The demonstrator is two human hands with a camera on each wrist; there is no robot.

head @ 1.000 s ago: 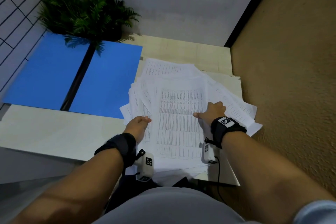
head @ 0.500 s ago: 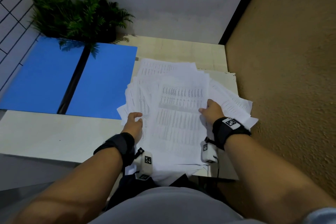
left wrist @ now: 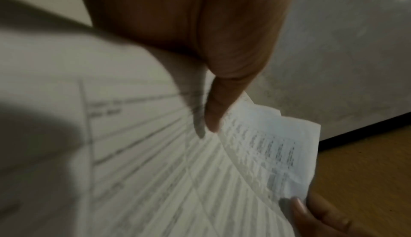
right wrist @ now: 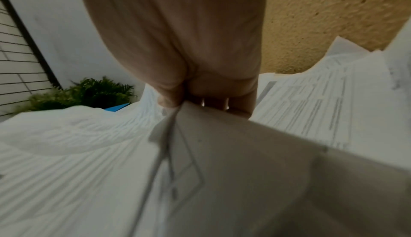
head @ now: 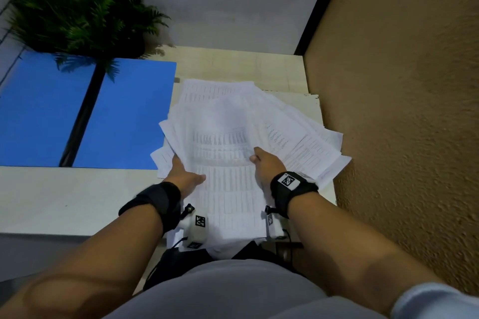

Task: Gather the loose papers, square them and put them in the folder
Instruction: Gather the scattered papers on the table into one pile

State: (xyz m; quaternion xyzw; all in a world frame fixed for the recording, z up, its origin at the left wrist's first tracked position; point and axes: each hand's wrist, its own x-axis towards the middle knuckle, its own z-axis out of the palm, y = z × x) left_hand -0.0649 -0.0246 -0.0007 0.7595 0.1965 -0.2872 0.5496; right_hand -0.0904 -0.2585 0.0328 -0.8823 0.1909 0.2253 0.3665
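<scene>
A fanned pile of white printed papers (head: 228, 142) lies on the right part of the table, its middle bowed upward. My left hand (head: 185, 173) grips the pile's left edge, thumb on top. In the left wrist view that thumb (left wrist: 213, 114) presses on the papers (left wrist: 155, 170). My right hand (head: 264, 163) holds the right side of the top sheets. The right wrist view shows this hand (right wrist: 189, 100) pinching the papers (right wrist: 89, 153) between thumb and fingers. The blue folder (head: 124, 111) lies open and flat to the left of the pile, with a black spine (head: 83, 116).
A green fern (head: 77, 15) stands at the back left, overhanging the folder. A tan textured wall (head: 401, 111) runs close along the right of the pale table (head: 64, 202). Some sheets stick out over the table's near and right edges.
Both hands have gone from resting on the pile to gripping its sides. The top sheets have been drawn together and now bulge upward.
</scene>
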